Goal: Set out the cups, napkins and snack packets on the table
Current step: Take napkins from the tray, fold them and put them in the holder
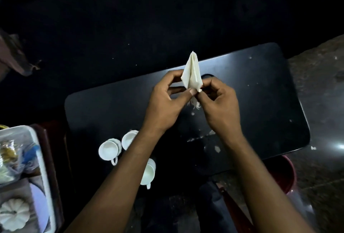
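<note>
Creases run down the napkin (191, 73), which stands point-up in the air above the middle of the table (260, 93), folded into a narrow cone. The left hand (165, 102) pinches its lower left edge between thumb and fingers, and the right hand (221, 106) nips the bottom tip. The two grips meet there, most likely to keep the folds from springing open while the shape is finished. Held clear of the dark top, the paper can be turned and pressed freely. Three white cups (109, 150) already sit at the near left corner of the table, close together with their handles toward the person, so the cup step looks done. Further left, on a separate stand, a pale tray (43, 158) holds the snack packets (11, 154) and a white ribbed object (14, 216), within easy reach for later.
</note>
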